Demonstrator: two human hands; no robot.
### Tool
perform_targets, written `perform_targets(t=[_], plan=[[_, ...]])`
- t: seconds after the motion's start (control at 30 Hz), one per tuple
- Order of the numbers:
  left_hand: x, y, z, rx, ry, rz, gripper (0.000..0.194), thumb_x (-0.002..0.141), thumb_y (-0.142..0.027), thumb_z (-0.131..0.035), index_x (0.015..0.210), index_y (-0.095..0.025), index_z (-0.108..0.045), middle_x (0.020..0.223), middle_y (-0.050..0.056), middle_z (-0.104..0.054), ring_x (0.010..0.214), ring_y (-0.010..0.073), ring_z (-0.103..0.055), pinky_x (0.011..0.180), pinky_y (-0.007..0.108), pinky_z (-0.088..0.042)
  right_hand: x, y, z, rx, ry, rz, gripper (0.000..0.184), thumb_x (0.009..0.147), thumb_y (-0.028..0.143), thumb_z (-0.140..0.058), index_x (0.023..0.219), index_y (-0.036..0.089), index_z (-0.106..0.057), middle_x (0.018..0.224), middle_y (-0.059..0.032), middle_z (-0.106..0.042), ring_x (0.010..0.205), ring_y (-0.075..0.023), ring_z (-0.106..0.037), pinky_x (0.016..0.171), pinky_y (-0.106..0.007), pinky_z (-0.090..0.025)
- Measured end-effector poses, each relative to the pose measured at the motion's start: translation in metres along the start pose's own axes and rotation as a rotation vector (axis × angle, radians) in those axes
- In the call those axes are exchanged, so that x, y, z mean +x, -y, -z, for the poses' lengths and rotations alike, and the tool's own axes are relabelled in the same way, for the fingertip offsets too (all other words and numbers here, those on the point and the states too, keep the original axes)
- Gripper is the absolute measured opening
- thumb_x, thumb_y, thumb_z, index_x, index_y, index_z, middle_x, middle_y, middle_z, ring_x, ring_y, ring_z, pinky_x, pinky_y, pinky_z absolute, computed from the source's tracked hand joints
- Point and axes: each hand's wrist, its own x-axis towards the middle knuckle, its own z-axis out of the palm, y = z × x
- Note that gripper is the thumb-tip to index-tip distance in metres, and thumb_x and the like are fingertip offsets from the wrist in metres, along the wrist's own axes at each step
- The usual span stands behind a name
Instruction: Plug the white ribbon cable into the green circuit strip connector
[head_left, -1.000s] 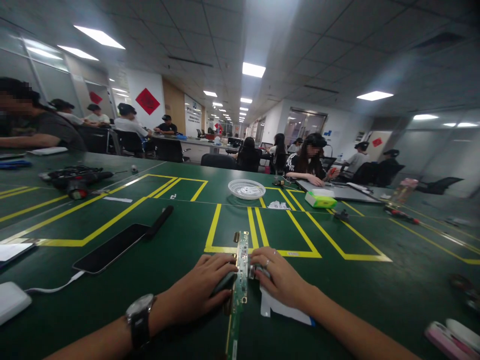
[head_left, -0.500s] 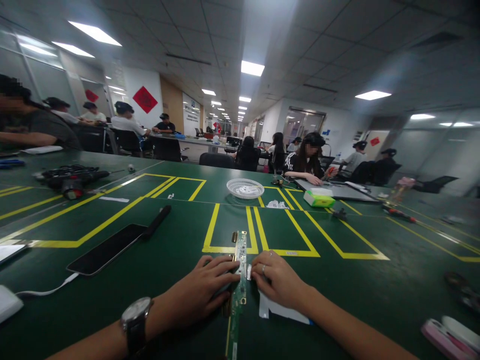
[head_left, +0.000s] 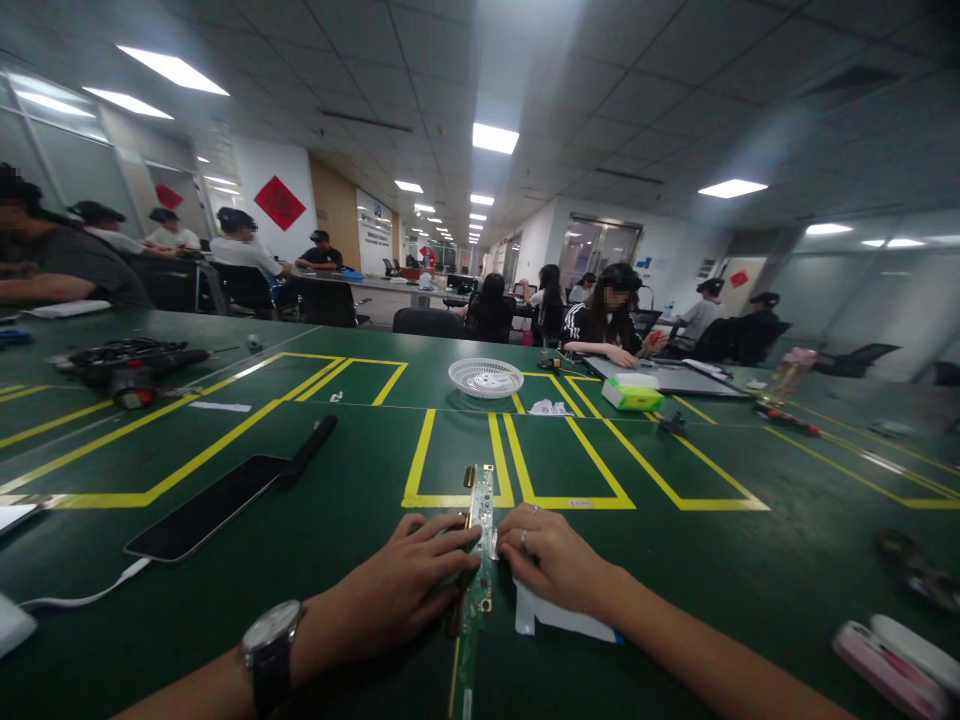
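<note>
Circuit board (head_left: pixel 478 596) partly hidden under left hand (head_left: pixel 412 570)

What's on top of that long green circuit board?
Tiny parts dot the circuit board, and the left hand has fingers over its left edge. Anything right under those fingers is covered, so I can't see it.

The fingertips of my left hand (head_left: pixel 416 570) rest on a narrow green circuit board (head_left: pixel 475 598), whose long side points to twelve o'clock on the table (head_left: pixel 360 460); at its three o'clock side my right hand (head_left: pixel 551 552) holds a small silvery piece (head_left: pixel 494 543) by the edge, contact unclear; from the board, a white basket (head_left: pixel 486 379) sits at twelve, a tissue pack (head_left: pixel 631 396) at one, a phone (head_left: pixel 206 508) at nine.
</note>
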Motion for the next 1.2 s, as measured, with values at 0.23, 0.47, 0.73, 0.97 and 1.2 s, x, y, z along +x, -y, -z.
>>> perform_targets(t=[0.23,0.47,0.73,0.97,1.2], plan=[[0.001,0.001,0.007,-0.052,0.034,-0.025,0.044,0.091,-0.011,-0.044,0.129,-0.032,-0.051,0.15,-0.001,-0.039,0.139,0.0258,-0.029,0.103,0.046,-0.031,-0.002,0.001,0.004,0.01,0.049,0.052,0.02,0.091,0.013,-0.045,0.089,0.015,-0.064,0.098,-0.0079,-0.069,0.092,-0.0168,-0.061,0.088,-0.033,-0.046],[0.0,-0.001,0.008,-0.057,0.048,-0.011,0.046,0.093,-0.012,-0.043,0.133,-0.033,-0.047,0.151,-0.001,-0.037,0.139,0.0266,-0.029,0.105,0.049,-0.028,-0.003,0.001,0.003,0.046,0.053,0.043,0.02,0.09,0.013,-0.045,0.086,0.016,-0.064,0.095,-0.0066,-0.069,0.091,-0.0158,-0.063,0.089,-0.033,-0.047],[0.0,-0.003,0.006,-0.079,0.036,0.02,0.053,0.092,-0.01,-0.043,0.139,-0.034,-0.038,0.149,-0.001,-0.039,0.138,0.0259,-0.031,0.107,0.049,-0.03,-0.004,-0.009,0.002,0.115,-0.096,-0.154,0.02,0.093,0.018,-0.045,0.085,0.017,-0.063,0.084,-0.0036,-0.068,0.078,-0.0134,-0.062,0.076,-0.027,-0.048],[-0.003,0.006,-0.004,-0.058,-0.222,0.098,0.065,0.087,-0.004,-0.041,0.144,-0.032,-0.03,0.153,0.001,-0.03,0.138,0.0262,-0.029,0.111,0.048,-0.029,0.003,0.011,0.007,-0.001,0.111,0.081,0.032,0.085,0.014,-0.053,0.116,0.021,-0.06,0.12,-0.0065,-0.062,0.114,-0.0181,-0.054,0.101,-0.037,-0.039],[-0.004,0.004,-0.001,-0.031,-0.248,0.151,0.055,0.089,-0.009,-0.044,0.139,-0.03,-0.037,0.149,0.003,-0.035,0.135,0.0273,-0.033,0.11,0.049,-0.032,-0.011,-0.051,0.014,-0.213,-0.006,-0.254,0.031,0.086,0.013,-0.049,0.112,0.019,-0.065,0.116,-0.0082,-0.065,0.11,-0.0212,-0.057,0.098,-0.039,-0.041]])
